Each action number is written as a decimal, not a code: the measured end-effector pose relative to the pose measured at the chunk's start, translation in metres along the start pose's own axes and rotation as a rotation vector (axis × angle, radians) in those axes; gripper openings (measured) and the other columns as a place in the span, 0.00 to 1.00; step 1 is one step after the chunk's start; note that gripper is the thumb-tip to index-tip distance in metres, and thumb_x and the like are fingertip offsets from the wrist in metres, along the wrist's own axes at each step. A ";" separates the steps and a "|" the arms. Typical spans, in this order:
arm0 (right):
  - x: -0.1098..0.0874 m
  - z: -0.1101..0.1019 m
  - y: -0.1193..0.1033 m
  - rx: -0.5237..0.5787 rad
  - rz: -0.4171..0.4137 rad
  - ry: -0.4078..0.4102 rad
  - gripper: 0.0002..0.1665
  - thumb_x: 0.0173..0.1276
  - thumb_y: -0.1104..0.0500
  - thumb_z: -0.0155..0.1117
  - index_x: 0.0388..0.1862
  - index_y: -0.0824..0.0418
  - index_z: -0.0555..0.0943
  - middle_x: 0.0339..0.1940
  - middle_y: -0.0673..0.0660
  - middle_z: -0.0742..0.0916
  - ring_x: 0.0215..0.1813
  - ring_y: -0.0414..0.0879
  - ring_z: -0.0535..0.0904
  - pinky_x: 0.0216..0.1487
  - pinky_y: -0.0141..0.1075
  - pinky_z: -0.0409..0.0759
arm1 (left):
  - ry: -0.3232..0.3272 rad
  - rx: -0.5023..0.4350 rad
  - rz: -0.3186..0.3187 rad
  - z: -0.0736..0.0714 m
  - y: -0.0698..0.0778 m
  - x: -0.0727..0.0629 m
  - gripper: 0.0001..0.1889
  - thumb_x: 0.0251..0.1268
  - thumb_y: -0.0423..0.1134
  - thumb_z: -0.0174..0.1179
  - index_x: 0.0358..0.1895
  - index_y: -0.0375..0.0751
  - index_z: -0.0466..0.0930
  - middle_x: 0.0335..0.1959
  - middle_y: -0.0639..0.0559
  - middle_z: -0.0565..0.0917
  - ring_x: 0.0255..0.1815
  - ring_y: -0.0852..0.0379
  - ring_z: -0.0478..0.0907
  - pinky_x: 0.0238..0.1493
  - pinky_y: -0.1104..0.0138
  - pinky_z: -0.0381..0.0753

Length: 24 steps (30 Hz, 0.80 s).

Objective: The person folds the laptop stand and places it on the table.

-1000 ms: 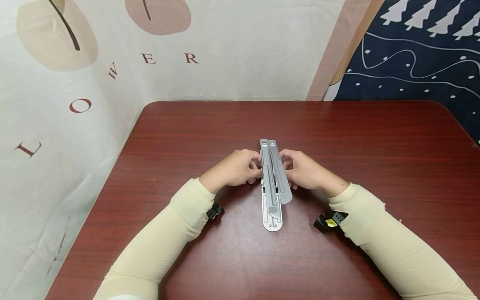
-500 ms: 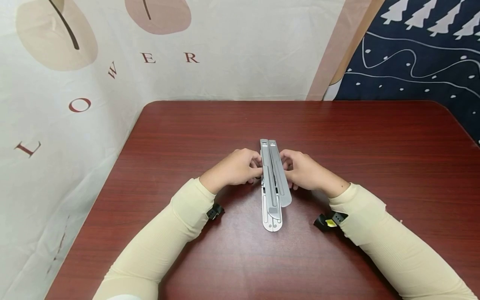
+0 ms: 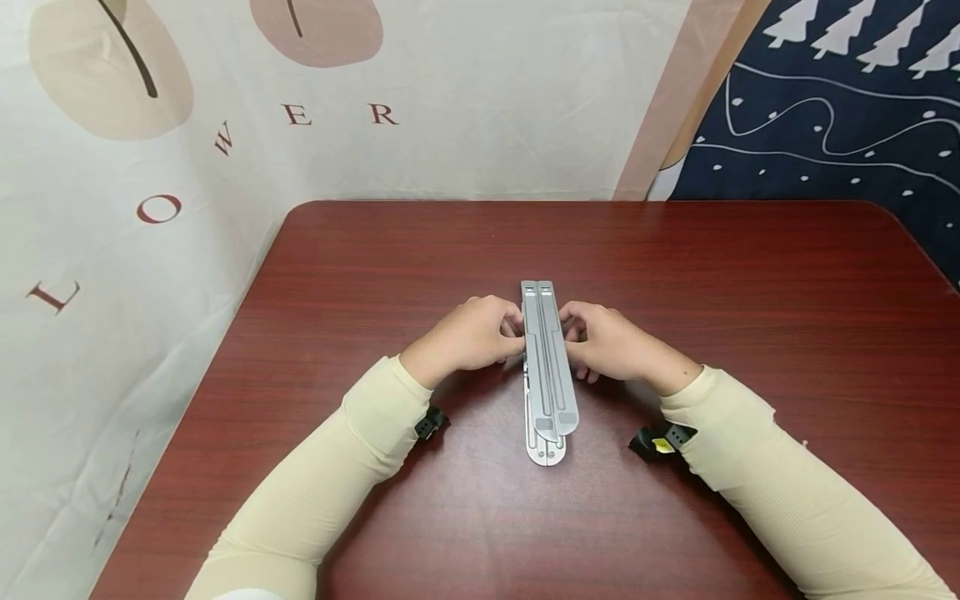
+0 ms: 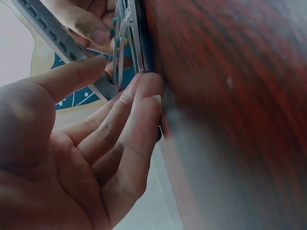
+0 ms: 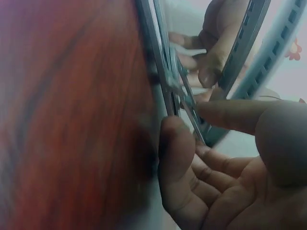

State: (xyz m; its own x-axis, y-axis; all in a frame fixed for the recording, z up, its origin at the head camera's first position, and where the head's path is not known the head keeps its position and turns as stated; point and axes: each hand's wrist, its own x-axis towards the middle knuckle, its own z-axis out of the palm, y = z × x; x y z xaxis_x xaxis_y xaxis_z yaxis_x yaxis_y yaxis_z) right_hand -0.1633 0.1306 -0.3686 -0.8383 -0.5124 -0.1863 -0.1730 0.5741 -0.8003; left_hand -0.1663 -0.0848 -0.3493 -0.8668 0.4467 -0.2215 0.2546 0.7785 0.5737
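A folding silver laptop stand (image 3: 546,358) lies lengthwise at mid-table, its two long upper arms side by side above the narrower base. On its left side my left hand (image 3: 482,335) grips the stand, fingers at the base and thumb toward the struts. My right hand (image 3: 606,342) holds the opposite side in much the same way. In the left wrist view, a slotted upper arm (image 4: 53,32) slants away from the base rail (image 4: 136,43). Slotted arms (image 5: 246,45) also rise above the base in the right wrist view, with thin linking struts between.
The dark red wooden table (image 3: 420,242) has rounded far corners. Behind it hangs a pale printed cloth (image 3: 487,75), with a navy tree-patterned cloth (image 3: 810,125) at the right. Black wrist devices (image 3: 430,423) sit under both sleeves.
The stand's right upper arm has swung inward and now lies alongside the left one, its near end closer to the base's end. Both hands stay nearly in place.
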 end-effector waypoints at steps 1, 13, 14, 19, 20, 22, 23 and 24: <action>-0.001 -0.001 0.000 -0.004 -0.001 0.000 0.14 0.68 0.65 0.60 0.51 0.67 0.75 0.26 0.58 0.86 0.17 0.45 0.81 0.20 0.41 0.82 | 0.000 0.009 -0.001 0.000 0.000 0.000 0.14 0.65 0.43 0.64 0.50 0.42 0.83 0.32 0.56 0.90 0.29 0.65 0.84 0.42 0.67 0.81; -0.004 -0.005 -0.004 -0.052 -0.005 -0.024 0.17 0.68 0.63 0.64 0.54 0.66 0.76 0.25 0.57 0.86 0.18 0.44 0.81 0.20 0.40 0.82 | 0.006 0.067 0.000 0.000 0.002 -0.001 0.13 0.64 0.43 0.64 0.49 0.45 0.84 0.35 0.58 0.91 0.38 0.66 0.86 0.51 0.62 0.81; -0.004 -0.005 -0.004 -0.058 -0.007 -0.025 0.17 0.68 0.62 0.64 0.54 0.66 0.76 0.25 0.57 0.85 0.18 0.44 0.81 0.20 0.39 0.82 | 0.008 0.073 0.000 0.000 0.002 -0.001 0.12 0.64 0.43 0.64 0.48 0.45 0.85 0.35 0.58 0.91 0.38 0.66 0.86 0.51 0.62 0.81; -0.006 -0.005 -0.004 -0.077 -0.016 -0.026 0.18 0.67 0.62 0.66 0.53 0.66 0.76 0.24 0.56 0.84 0.17 0.44 0.80 0.21 0.39 0.82 | 0.025 0.114 -0.013 0.001 0.002 -0.002 0.12 0.63 0.45 0.66 0.47 0.47 0.85 0.35 0.60 0.91 0.40 0.65 0.86 0.52 0.61 0.81; -0.006 -0.005 -0.004 -0.086 -0.022 -0.025 0.18 0.67 0.62 0.66 0.53 0.66 0.76 0.23 0.55 0.84 0.17 0.44 0.80 0.21 0.38 0.82 | 0.026 0.123 -0.016 0.002 0.002 -0.002 0.13 0.63 0.46 0.66 0.48 0.47 0.85 0.35 0.61 0.90 0.41 0.65 0.86 0.52 0.60 0.81; -0.006 -0.005 -0.004 -0.107 -0.037 -0.023 0.18 0.66 0.62 0.66 0.52 0.66 0.76 0.23 0.54 0.84 0.16 0.43 0.79 0.22 0.38 0.81 | 0.027 0.136 -0.023 0.002 0.003 -0.003 0.14 0.63 0.46 0.67 0.49 0.47 0.85 0.35 0.61 0.90 0.41 0.64 0.86 0.53 0.59 0.81; -0.007 -0.005 -0.003 -0.118 -0.044 -0.022 0.17 0.66 0.62 0.67 0.52 0.66 0.76 0.23 0.53 0.84 0.16 0.43 0.79 0.22 0.37 0.81 | 0.026 0.142 -0.026 0.002 0.004 -0.003 0.14 0.62 0.46 0.67 0.49 0.47 0.85 0.35 0.62 0.90 0.41 0.64 0.86 0.53 0.59 0.81; -0.007 -0.004 -0.003 -0.132 -0.052 -0.020 0.17 0.65 0.62 0.67 0.51 0.66 0.76 0.23 0.53 0.84 0.16 0.42 0.78 0.23 0.37 0.80 | 0.024 0.148 -0.027 0.002 0.004 -0.004 0.14 0.62 0.46 0.67 0.49 0.47 0.85 0.35 0.62 0.90 0.40 0.65 0.86 0.53 0.59 0.80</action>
State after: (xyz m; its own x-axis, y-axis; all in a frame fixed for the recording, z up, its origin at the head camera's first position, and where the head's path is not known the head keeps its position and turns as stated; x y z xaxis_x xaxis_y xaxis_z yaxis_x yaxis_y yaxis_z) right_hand -0.1596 0.1352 -0.3630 -0.8160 -0.5557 -0.1590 -0.2834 0.6245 -0.7278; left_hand -0.1613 -0.0830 -0.3476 -0.8838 0.4154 -0.2152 0.2901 0.8475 0.4446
